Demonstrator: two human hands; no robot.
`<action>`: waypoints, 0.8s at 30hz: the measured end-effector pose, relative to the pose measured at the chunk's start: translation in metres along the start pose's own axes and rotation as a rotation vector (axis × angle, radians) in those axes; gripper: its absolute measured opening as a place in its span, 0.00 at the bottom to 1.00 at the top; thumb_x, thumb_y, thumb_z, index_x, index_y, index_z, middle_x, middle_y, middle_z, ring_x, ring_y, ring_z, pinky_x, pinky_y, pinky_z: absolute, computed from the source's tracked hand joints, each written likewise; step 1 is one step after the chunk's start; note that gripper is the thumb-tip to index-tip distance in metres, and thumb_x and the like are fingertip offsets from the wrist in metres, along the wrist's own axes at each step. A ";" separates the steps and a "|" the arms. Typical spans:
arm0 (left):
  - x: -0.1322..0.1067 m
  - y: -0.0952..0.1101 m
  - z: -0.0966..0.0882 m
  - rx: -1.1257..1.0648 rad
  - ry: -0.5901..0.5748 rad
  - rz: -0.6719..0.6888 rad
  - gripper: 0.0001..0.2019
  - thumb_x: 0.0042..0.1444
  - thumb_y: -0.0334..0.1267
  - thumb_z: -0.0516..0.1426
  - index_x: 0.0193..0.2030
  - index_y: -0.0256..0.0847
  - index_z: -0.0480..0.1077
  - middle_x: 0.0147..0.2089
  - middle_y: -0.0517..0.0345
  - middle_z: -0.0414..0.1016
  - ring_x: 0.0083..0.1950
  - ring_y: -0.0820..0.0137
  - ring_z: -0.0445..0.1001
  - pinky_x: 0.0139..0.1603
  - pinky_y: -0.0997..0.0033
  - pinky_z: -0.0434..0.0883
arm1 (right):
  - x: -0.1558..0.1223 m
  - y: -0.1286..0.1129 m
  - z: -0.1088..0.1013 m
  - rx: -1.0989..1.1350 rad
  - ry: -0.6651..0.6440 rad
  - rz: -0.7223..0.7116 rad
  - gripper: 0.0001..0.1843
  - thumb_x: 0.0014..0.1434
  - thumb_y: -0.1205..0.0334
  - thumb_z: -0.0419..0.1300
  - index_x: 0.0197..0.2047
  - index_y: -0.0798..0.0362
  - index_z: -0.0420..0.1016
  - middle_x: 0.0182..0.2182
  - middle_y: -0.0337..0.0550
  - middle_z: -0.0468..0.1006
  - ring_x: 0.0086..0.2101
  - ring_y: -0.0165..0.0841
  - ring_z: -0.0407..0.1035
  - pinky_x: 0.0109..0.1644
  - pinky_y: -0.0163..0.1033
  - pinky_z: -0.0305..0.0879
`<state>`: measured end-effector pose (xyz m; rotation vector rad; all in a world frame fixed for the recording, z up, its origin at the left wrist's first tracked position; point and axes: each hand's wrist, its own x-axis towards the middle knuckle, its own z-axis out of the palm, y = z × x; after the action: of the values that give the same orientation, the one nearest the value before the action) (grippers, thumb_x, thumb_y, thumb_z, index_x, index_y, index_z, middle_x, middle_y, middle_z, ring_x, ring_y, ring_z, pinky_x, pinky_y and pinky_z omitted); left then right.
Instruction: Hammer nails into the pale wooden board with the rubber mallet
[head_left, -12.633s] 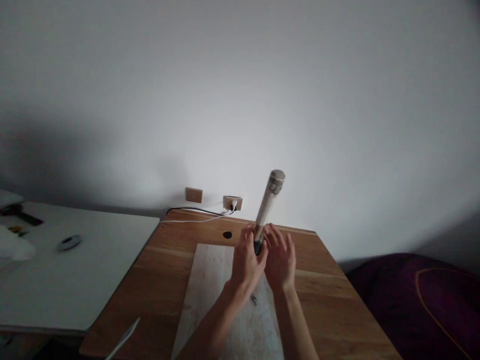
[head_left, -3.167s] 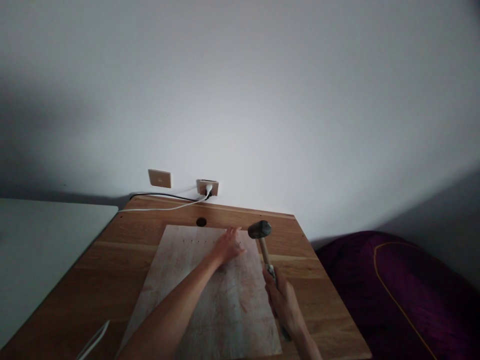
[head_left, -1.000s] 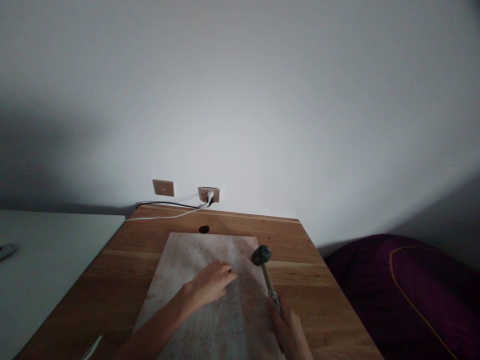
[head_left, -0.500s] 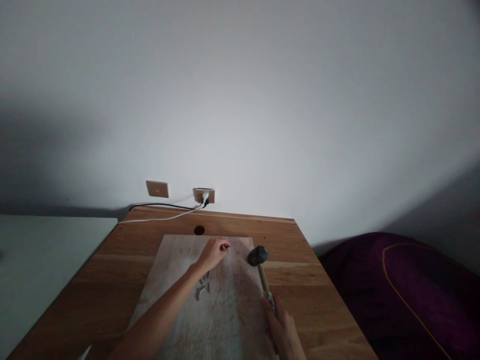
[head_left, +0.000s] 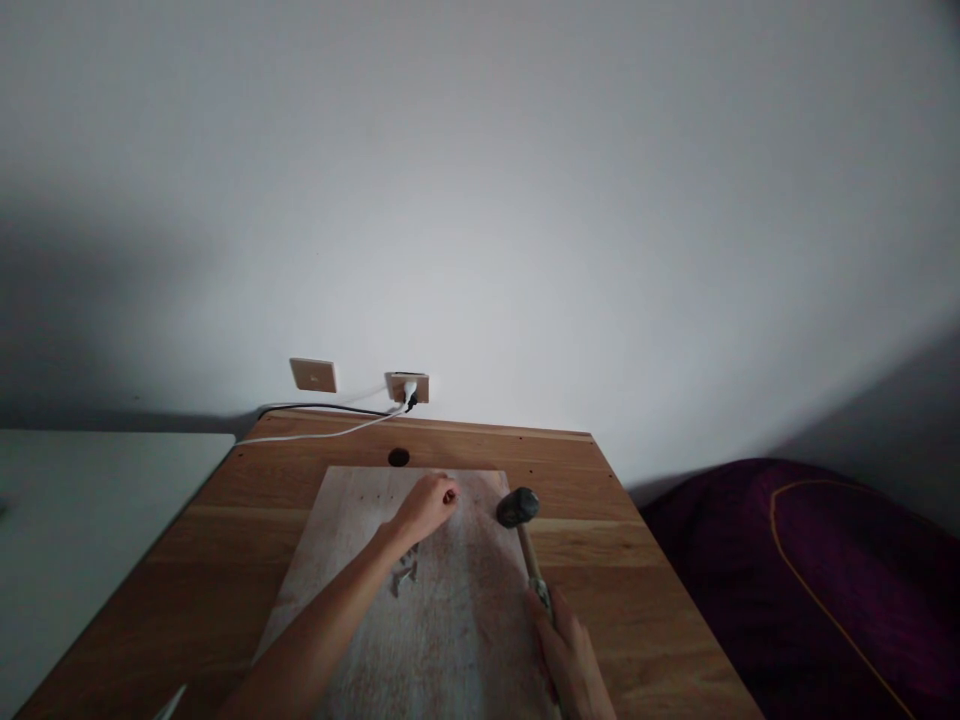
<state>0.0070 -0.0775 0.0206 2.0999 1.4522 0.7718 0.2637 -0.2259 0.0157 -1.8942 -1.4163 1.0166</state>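
On a pale wooden board [head_left: 450, 620], the left hand [head_left: 424, 508] pinched what seemed a small nail [head_left: 448, 496]; the right hand [head_left: 570, 660] gripped a dark-headed wooden hammer [head_left: 531, 560]. Light starting taps would suit.

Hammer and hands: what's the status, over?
Right hand grips hammer, head near board edge. Left hand pinched at board's far end; contents too small to tell. Small loose pieces by left forearm.
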 end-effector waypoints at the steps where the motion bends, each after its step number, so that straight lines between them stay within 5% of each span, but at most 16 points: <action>1: 0.000 0.001 0.000 0.007 0.003 0.000 0.11 0.53 0.22 0.57 0.32 0.40 0.79 0.33 0.55 0.79 0.36 0.66 0.76 0.43 0.71 0.69 | 0.000 -0.002 -0.001 0.005 -0.011 0.001 0.41 0.56 0.21 0.44 0.41 0.50 0.76 0.32 0.50 0.83 0.39 0.45 0.80 0.41 0.39 0.73; 5: 0.001 0.004 0.003 -0.005 0.017 -0.006 0.12 0.54 0.22 0.57 0.32 0.40 0.80 0.33 0.54 0.79 0.37 0.66 0.77 0.43 0.70 0.69 | -0.002 -0.006 -0.003 0.023 -0.038 -0.015 0.40 0.58 0.23 0.45 0.43 0.51 0.75 0.35 0.51 0.83 0.43 0.46 0.80 0.45 0.39 0.73; 11: 0.003 -0.002 0.015 -0.144 0.071 -0.021 0.05 0.56 0.28 0.62 0.34 0.40 0.80 0.35 0.55 0.80 0.39 0.65 0.78 0.45 0.69 0.71 | 0.000 -0.001 0.000 0.020 -0.004 -0.031 0.38 0.59 0.23 0.44 0.39 0.49 0.76 0.23 0.43 0.77 0.38 0.46 0.80 0.42 0.41 0.73; 17: -0.001 -0.012 0.023 -0.265 0.136 -0.037 0.10 0.54 0.25 0.61 0.41 0.41 0.78 0.38 0.57 0.83 0.40 0.67 0.80 0.46 0.70 0.73 | 0.000 0.000 -0.001 0.005 0.006 -0.042 0.39 0.57 0.22 0.46 0.38 0.50 0.76 0.22 0.41 0.76 0.27 0.40 0.76 0.31 0.37 0.69; 24: -0.003 -0.011 0.024 -0.226 0.109 -0.039 0.14 0.52 0.23 0.59 0.44 0.41 0.75 0.37 0.58 0.81 0.39 0.68 0.79 0.44 0.71 0.72 | -0.001 -0.025 0.004 0.056 -0.070 -0.035 0.36 0.60 0.24 0.45 0.41 0.49 0.69 0.15 0.30 0.62 0.15 0.30 0.59 0.18 0.33 0.54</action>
<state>0.0148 -0.0783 -0.0046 1.8801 1.3855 0.9999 0.2471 -0.2201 0.0337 -1.8035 -1.4399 1.1043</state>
